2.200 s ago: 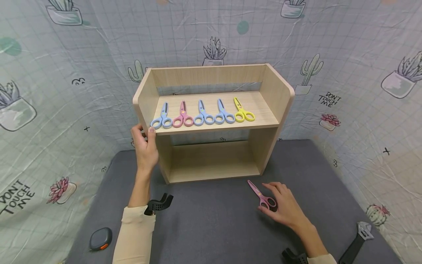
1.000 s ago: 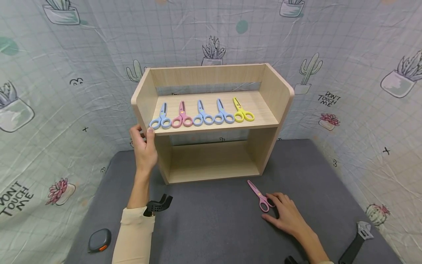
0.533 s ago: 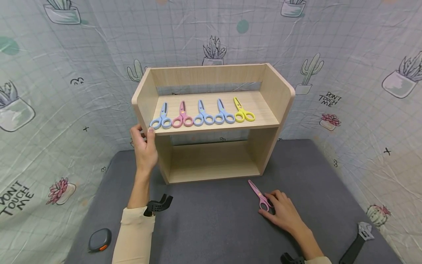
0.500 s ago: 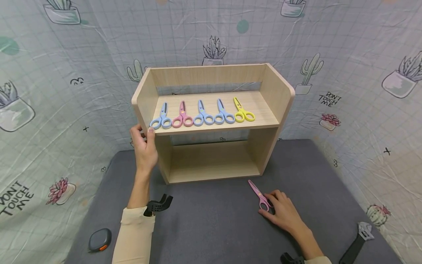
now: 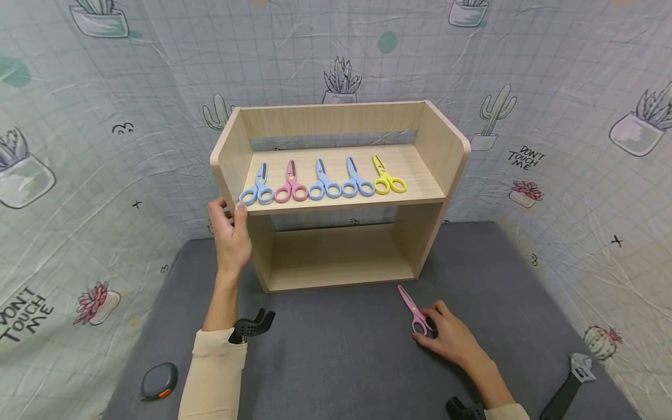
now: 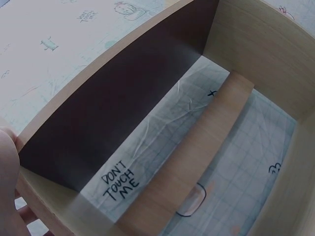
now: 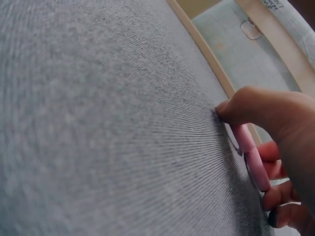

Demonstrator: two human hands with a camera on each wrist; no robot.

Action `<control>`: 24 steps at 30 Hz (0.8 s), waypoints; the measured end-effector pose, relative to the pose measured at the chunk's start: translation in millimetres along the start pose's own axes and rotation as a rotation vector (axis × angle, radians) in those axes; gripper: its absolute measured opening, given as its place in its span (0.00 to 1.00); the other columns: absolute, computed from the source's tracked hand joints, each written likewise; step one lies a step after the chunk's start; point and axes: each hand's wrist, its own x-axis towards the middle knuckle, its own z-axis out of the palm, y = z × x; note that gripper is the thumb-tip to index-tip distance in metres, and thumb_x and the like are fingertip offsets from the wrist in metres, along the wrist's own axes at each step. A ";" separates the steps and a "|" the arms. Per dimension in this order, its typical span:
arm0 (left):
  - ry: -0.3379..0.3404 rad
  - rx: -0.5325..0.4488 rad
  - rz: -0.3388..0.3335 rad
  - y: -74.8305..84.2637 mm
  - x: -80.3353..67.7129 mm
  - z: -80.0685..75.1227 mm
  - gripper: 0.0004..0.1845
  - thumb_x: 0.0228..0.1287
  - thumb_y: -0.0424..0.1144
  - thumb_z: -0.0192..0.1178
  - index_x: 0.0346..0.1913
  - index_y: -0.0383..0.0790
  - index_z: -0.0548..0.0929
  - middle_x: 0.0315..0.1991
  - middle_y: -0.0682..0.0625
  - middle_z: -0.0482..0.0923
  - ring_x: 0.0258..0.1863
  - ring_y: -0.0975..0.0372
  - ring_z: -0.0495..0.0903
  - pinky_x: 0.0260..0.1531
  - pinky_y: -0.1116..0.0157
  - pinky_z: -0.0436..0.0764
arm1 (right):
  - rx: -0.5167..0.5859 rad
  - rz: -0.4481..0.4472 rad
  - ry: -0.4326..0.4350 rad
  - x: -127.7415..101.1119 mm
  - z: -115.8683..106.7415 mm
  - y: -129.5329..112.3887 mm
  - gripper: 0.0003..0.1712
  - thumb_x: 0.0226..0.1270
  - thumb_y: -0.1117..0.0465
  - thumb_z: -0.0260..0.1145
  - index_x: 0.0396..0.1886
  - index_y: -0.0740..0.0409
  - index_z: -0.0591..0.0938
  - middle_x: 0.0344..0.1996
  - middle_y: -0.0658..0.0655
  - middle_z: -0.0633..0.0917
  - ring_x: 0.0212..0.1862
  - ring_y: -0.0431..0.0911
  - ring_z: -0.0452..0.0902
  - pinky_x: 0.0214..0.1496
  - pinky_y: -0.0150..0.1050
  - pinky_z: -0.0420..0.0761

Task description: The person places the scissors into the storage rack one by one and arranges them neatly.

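Change: since the view of 2.2 s ago, the right hand (image 5: 450, 338) has drawn its fingers in at the handle end of the pink scissors (image 5: 413, 310) on the mat, which now lie slightly further from the person; the left hand has not shifted.
Right hand: it rests on the grey mat (image 5: 336, 350) with fingers curled at the handle loops of the pink scissors; the right wrist view shows the thumb tip on the mat beside the pink handle (image 7: 255, 158) and other fingers bent under it, so the hand pinches the handle.
Pink scissors: flat on the mat, in front of the shelf's right foot and near it, blades pointing toward the shelf, handles at the person's fingers.
Left hand: the left hand (image 5: 231, 233) grips the front edge of the shelf's left side panel, thumb on the front at the level of the upper board, fingers wrapped round the outside.
Shelf: the wooden shelf (image 5: 446, 157) stands upright on the mat against the cactus-print cloth (image 5: 551, 87), with an upper board and an open lower bay.
Upper board: five scissors lie in a row, handles to the front: blue (image 5: 258, 186), pink (image 5: 291, 185), blue (image 5: 322, 183), blue (image 5: 357, 181), yellow (image 5: 387, 177).
Elsewhere on the mat: a dark tape measure with an orange button (image 5: 160, 380) lies at the near left; a black adjustable wrench (image 5: 569, 382) lies at the near right.
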 end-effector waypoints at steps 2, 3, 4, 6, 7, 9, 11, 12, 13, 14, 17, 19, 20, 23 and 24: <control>0.000 0.001 -0.001 -0.5 0.2 0.2 0.22 0.74 0.34 0.47 0.61 0.20 0.63 0.56 0.35 0.61 0.45 0.59 0.65 0.43 0.68 0.65 | 0.010 0.015 -0.002 0.4 0.3 0.0 0.28 0.48 0.43 0.78 0.46 0.52 0.85 0.38 0.46 0.73 0.32 0.34 0.68 0.32 0.33 0.72; -0.001 0.003 -0.003 -0.9 0.3 0.2 0.21 0.74 0.34 0.47 0.61 0.20 0.63 0.56 0.35 0.62 0.45 0.59 0.65 0.43 0.68 0.65 | 0.012 0.023 -0.001 0.4 0.5 0.0 0.27 0.48 0.44 0.79 0.45 0.52 0.85 0.38 0.46 0.73 0.33 0.34 0.69 0.33 0.33 0.73; -0.003 0.005 -0.007 -1.2 0.2 0.2 0.21 0.75 0.35 0.46 0.61 0.20 0.63 0.56 0.35 0.62 0.45 0.60 0.64 0.42 0.68 0.65 | 0.014 0.029 0.001 0.3 0.8 0.2 0.27 0.48 0.44 0.79 0.45 0.52 0.85 0.39 0.46 0.74 0.33 0.35 0.70 0.33 0.34 0.73; -0.006 0.011 -0.014 -1.7 0.2 0.2 0.21 0.75 0.35 0.46 0.62 0.21 0.63 0.55 0.36 0.62 0.44 0.62 0.64 0.42 0.67 0.65 | 0.018 0.040 0.004 -0.2 1.5 0.9 0.27 0.47 0.44 0.79 0.45 0.52 0.85 0.40 0.47 0.75 0.34 0.36 0.72 0.35 0.35 0.75; -0.007 0.014 -0.018 -1.8 0.2 0.2 0.21 0.75 0.35 0.46 0.62 0.21 0.63 0.55 0.36 0.62 0.44 0.63 0.64 0.42 0.67 0.65 | 0.020 0.042 0.007 -0.6 1.8 1.2 0.27 0.47 0.44 0.79 0.44 0.52 0.85 0.40 0.47 0.76 0.35 0.36 0.73 0.36 0.36 0.76; -0.007 0.016 -0.019 -1.8 0.2 0.2 0.21 0.75 0.35 0.46 0.62 0.21 0.63 0.55 0.35 0.62 0.43 0.63 0.64 0.42 0.67 0.65 | 0.020 0.043 0.015 -1.6 2.4 1.8 0.27 0.46 0.45 0.79 0.44 0.52 0.85 0.41 0.48 0.76 0.36 0.37 0.74 0.37 0.37 0.77; -0.004 0.015 -0.018 -1.4 0.3 0.3 0.21 0.75 0.35 0.46 0.62 0.21 0.63 0.55 0.35 0.62 0.44 0.62 0.64 0.42 0.67 0.65 | 0.019 0.041 0.029 -2.5 2.6 2.6 0.27 0.46 0.45 0.79 0.44 0.53 0.85 0.41 0.48 0.76 0.36 0.38 0.75 0.37 0.38 0.78; -0.003 0.013 -0.017 -1.2 0.4 0.3 0.21 0.75 0.35 0.46 0.62 0.21 0.63 0.55 0.36 0.62 0.44 0.62 0.64 0.42 0.67 0.65 | 0.020 0.037 0.039 -3.0 2.5 3.0 0.27 0.46 0.45 0.80 0.44 0.53 0.85 0.41 0.48 0.76 0.36 0.38 0.76 0.37 0.38 0.79; -0.002 0.012 -0.016 -1.0 0.4 0.3 0.21 0.75 0.35 0.46 0.62 0.21 0.63 0.55 0.36 0.62 0.44 0.62 0.64 0.42 0.67 0.65 | 0.018 0.035 0.048 -3.4 2.5 3.7 0.27 0.45 0.46 0.80 0.44 0.54 0.85 0.41 0.48 0.76 0.37 0.38 0.76 0.37 0.39 0.79; -0.001 0.011 -0.014 -0.8 0.3 0.3 0.21 0.75 0.35 0.46 0.62 0.21 0.63 0.54 0.36 0.62 0.44 0.61 0.64 0.42 0.67 0.65 | 0.016 0.033 0.057 -3.8 2.5 4.3 0.28 0.45 0.46 0.80 0.45 0.54 0.86 0.41 0.49 0.76 0.37 0.39 0.76 0.37 0.39 0.79; -0.001 0.012 -0.016 -0.4 0.0 0.2 0.21 0.75 0.35 0.46 0.62 0.21 0.63 0.54 0.37 0.62 0.44 0.61 0.64 0.42 0.67 0.65 | 0.014 0.029 0.077 -4.9 1.9 6.1 0.28 0.45 0.47 0.80 0.45 0.56 0.86 0.41 0.49 0.77 0.37 0.40 0.77 0.38 0.40 0.80; -0.001 0.013 -0.016 -0.3 -0.2 0.2 0.21 0.75 0.35 0.46 0.62 0.21 0.63 0.54 0.36 0.62 0.44 0.61 0.64 0.42 0.67 0.65 | 0.011 0.033 0.085 -5.3 1.1 6.9 0.29 0.45 0.47 0.80 0.46 0.57 0.86 0.41 0.49 0.76 0.37 0.40 0.77 0.38 0.40 0.80; -0.001 0.012 -0.015 -0.2 -0.3 0.2 0.21 0.75 0.35 0.46 0.62 0.21 0.63 0.54 0.36 0.62 0.44 0.61 0.64 0.42 0.67 0.65 | 0.013 0.036 0.090 -5.5 0.5 7.2 0.29 0.45 0.47 0.80 0.45 0.57 0.86 0.41 0.50 0.76 0.37 0.40 0.77 0.38 0.41 0.80; -0.002 0.012 -0.013 0.0 -0.2 0.4 0.21 0.75 0.35 0.46 0.62 0.21 0.63 0.55 0.36 0.62 0.44 0.61 0.64 0.42 0.67 0.65 | 0.021 0.047 0.110 -5.5 -2.1 8.1 0.29 0.44 0.48 0.80 0.45 0.58 0.86 0.40 0.51 0.77 0.36 0.40 0.76 0.37 0.41 0.79; -0.002 0.011 -0.010 0.1 -0.2 0.5 0.21 0.75 0.35 0.46 0.62 0.21 0.63 0.55 0.36 0.62 0.44 0.61 0.64 0.42 0.67 0.65 | 0.020 0.050 0.119 -5.4 -3.0 8.6 0.29 0.44 0.48 0.80 0.45 0.58 0.86 0.41 0.51 0.77 0.36 0.40 0.76 0.37 0.41 0.79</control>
